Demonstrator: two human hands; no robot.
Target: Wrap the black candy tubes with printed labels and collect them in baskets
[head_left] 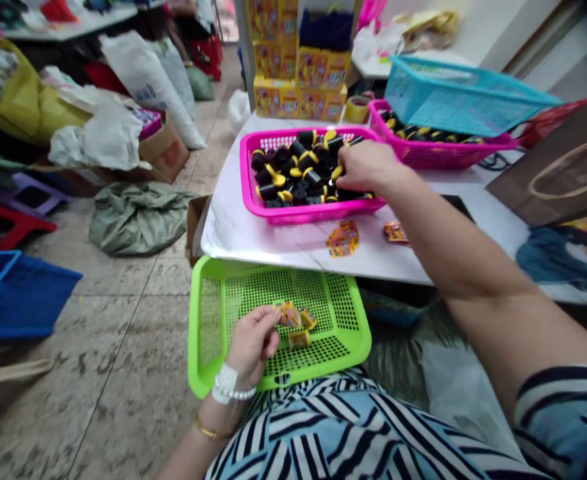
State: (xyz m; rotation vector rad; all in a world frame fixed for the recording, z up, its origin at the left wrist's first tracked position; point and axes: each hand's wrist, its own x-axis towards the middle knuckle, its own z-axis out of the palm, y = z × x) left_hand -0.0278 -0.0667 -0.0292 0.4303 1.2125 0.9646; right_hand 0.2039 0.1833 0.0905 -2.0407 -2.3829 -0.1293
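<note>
Over the lime-green plastic mesh basket [248, 287], seemingly set at the lap for easy reach, the left hand [253, 341] pinches a small yellow-orange printed wrapper [289, 315], while the right hand [367, 167] rests among yellow-capped black plastic cylinders [312, 177] inside the bright pink plastic basket [318, 215], its hold too hidden to tell.

Small black cylinders [313, 177] are accented yellow. Hot-pink rectangular plastic basket [313, 215] noted; lime-green mesh plastic basket [196, 327] noted. Small packets [289, 315] are printed orange-yellow. Light-blue fabric [313, 440] is striped dark-and-white.
</note>
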